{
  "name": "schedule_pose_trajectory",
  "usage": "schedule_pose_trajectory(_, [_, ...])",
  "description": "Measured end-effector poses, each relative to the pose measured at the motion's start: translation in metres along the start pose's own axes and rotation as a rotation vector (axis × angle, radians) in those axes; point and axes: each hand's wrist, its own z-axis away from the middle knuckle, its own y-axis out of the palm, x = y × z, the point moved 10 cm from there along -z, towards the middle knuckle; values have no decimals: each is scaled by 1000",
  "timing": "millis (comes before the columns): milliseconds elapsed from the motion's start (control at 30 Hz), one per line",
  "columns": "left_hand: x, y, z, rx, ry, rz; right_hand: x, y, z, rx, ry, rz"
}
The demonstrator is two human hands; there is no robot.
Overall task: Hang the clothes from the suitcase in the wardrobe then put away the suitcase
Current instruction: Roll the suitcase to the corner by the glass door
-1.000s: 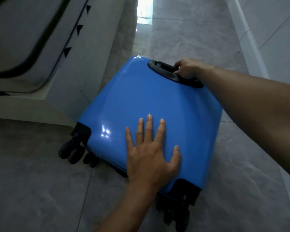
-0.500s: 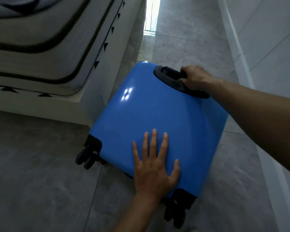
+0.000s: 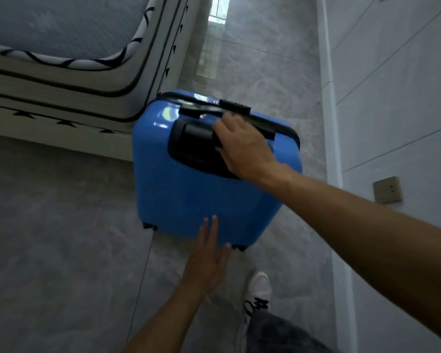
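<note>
Head view, suitcase now upright, right hand atop handle, left hand touching

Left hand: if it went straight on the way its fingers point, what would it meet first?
The blue suitcase. The left hand has straight fingers pointing up-frame at the lower part of the shell. The fingertips overlap it in the picture, though whether they actually touch is unclear from this view.

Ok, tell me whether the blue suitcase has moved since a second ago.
Yes. The blue suitcase has swung up from tilted to standing upright on its wheels, close beside the bed corner.
</note>
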Motion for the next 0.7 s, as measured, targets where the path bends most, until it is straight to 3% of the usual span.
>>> schedule_pose_trajectory(133, [-16, -25, 30, 8, -172, 241, 71, -2, 88, -59, -117, 12])
schedule_pose_trajectory(333, [-8, -57, 87, -3, -426, 405, 94, -5, 175, -99, 33, 21])
schedule_pose_trajectory(467, [-9, -48, 125, -83, -664, 1096, 115, -21, 192, -181, 9, -42])
schedule_pose_trajectory(533, [-12, -46, 137, -114, -697, 1337, 131, -23, 203, -156, -9, -73])
schedule_pose_trajectory(633, [-11, -49, 158, -111, -736, 1317, 148, -17, 220, -47, 70, -91])
schedule_pose_trajectory(700, [-5, -52, 167, -117, -766, 1203, 150, -17, 234, 39, 245, -174])
